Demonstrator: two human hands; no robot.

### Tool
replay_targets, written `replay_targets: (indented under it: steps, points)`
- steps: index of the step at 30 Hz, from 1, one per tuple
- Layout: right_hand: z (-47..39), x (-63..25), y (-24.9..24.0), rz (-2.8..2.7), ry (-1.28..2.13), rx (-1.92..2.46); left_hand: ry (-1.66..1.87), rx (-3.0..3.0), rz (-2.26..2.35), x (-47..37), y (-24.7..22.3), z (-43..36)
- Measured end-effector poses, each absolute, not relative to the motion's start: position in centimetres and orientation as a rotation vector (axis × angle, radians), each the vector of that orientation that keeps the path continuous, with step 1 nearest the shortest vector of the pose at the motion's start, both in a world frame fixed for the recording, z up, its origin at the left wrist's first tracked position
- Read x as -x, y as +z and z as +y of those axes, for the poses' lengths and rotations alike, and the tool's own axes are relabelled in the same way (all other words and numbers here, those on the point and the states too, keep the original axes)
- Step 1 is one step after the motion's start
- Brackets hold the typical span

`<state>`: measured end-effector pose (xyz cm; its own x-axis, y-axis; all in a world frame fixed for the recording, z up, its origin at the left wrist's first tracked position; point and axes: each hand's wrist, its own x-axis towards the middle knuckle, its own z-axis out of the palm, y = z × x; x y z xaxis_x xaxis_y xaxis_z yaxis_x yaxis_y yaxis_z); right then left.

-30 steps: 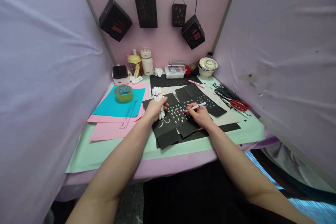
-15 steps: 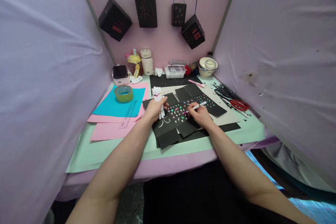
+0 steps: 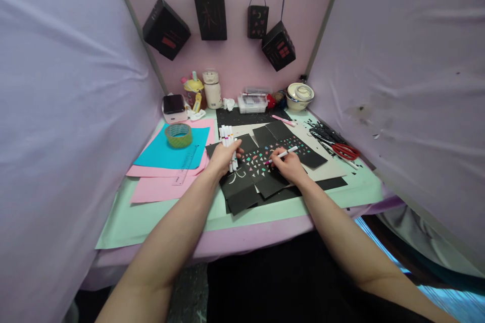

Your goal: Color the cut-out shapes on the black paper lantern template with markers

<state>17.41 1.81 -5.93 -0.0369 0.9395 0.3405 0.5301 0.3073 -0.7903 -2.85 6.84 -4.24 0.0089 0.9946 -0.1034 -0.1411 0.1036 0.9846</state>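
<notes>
- The right hand (image 3: pixel 290 165) has shifted very slightly, and the pen (image 3: pixel 282 154) tip sits at almost the same spot on the black card (image 3: pixel 261 164).
- The hanging black lantern (image 3: pixel 209 11) has turned a little.

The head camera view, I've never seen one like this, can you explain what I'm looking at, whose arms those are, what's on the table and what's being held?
The camera sits on a person's head and looks forward and down, so the two bare arms are that person's own. The left hand grips a bundle of white markers. The right hand holds a single marker, tip down on black paper dotted with small coloured shapes. On the table also lie pink and blue sheets, a roll of tape, a clear ruler and red scissors. Black paper lanterns hang on the back wall.
</notes>
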Motion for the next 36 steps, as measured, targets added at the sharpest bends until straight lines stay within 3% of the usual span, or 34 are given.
replay_targets:
  steps: [36]
  points:
    - [1.87,-17.37,-5.97,-1.699,0.584,1.324,1.193,-1.039,1.149,2.81,-4.16,6.76]
